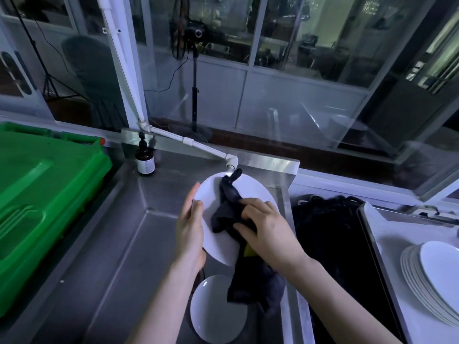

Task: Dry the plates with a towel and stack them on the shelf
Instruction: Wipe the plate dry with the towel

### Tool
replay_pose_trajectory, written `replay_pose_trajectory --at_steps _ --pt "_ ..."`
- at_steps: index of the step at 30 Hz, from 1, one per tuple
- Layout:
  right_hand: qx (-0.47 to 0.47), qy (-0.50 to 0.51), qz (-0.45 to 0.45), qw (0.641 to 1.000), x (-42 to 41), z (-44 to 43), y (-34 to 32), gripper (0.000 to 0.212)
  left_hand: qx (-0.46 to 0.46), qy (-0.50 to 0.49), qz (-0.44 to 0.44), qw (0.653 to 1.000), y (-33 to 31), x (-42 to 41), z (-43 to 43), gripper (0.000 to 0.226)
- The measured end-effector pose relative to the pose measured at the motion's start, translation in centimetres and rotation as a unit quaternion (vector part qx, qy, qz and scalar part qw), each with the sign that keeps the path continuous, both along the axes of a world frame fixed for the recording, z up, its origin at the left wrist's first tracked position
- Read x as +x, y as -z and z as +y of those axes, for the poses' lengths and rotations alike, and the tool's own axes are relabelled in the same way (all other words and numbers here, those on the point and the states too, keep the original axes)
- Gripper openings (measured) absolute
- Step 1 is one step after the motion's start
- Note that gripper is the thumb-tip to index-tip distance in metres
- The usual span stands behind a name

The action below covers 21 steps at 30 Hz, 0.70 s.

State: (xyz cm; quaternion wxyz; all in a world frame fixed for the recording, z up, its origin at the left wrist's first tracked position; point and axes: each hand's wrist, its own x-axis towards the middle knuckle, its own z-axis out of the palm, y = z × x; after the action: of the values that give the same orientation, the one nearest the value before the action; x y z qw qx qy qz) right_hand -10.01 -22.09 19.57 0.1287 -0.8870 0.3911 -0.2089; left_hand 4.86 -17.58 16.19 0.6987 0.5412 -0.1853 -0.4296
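Bin point(37, 194) left of sink point(119, 244), plate stack point(432, 276) right.

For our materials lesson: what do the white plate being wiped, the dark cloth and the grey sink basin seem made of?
The white round plate: likely glazed ceramic, smooth and evenly white; melamine possible. The dark grey towel: soft fabric; it folds and drapes limply. The grey sink basin: brushed stainless steel, dull streaky reflections, pressed creases.
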Motion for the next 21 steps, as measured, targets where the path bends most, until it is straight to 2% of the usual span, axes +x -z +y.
replay_pose_trajectory --at_steps 5,9,11,13,16,19,21 --pt "-0.045 0.078 -0.116 0.989 -1.4 0.0 -0.9 0.010 0.005 -0.014 -0.012 1.000 -0.7 1.3 -0.1 0.042" --pt "0.102 0.098 -0.269 0.953 0.6 -0.3 -2.4 0.017 -0.015 0.000 -0.014 1.000 -1.1 1.0 -0.7 0.039" --pt "0.115 0.062 -0.300 0.945 1.4 -0.6 -3.2 0.015 -0.042 0.009 0.001 0.999 -1.1 0.5 -0.9 0.037" --pt "0.120 -0.018 -0.220 0.968 2.0 -0.5 -3.1 0.013 -0.052 0.001 0.017 0.998 -1.2 0.1 -0.9 0.036" --pt "0.120 -0.061 -0.056 0.989 1.7 -0.3 -1.6 0.039 -0.057 -0.018 0.030 0.998 -1.4 0.3 -0.8 0.038" --pt "0.054 -0.057 0.033 0.996 -0.1 0.0 -0.3 0.043 -0.046 -0.039 0.031 0.998 -1.4 1.7 -0.6 0.038" --pt "0.013 -0.128 0.063 0.990 -0.9 0.8 0.0 0.040 -0.043 -0.041 0.027 0.998 -1.4 2.5 -0.6 0.038"
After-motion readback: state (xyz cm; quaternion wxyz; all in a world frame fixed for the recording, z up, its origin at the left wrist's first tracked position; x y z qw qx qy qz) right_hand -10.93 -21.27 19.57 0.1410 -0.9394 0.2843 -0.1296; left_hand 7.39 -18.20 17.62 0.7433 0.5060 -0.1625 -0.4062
